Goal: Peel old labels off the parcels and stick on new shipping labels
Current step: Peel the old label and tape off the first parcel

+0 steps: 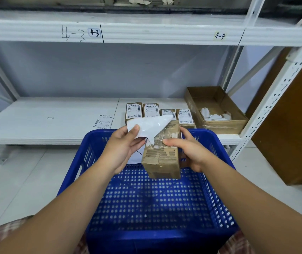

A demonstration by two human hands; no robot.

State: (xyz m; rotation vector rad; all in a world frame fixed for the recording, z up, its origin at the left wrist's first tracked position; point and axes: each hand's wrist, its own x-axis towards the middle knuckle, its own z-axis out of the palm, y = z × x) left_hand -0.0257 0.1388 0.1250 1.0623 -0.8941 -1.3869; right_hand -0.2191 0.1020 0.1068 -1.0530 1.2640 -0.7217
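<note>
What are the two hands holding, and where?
The left hand pinches the peeled white label at its loose left end; the right hand grips the brown parcel by its right side.

Blue basket, white shelf, open carton rt

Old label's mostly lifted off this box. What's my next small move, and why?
Probably pull the label free with the left hand, away from the parcel, while the right hand holds the parcel steady. Most of the label is already lifted; only its narrow lower tip seems stuck to the parcel's top face.
</note>
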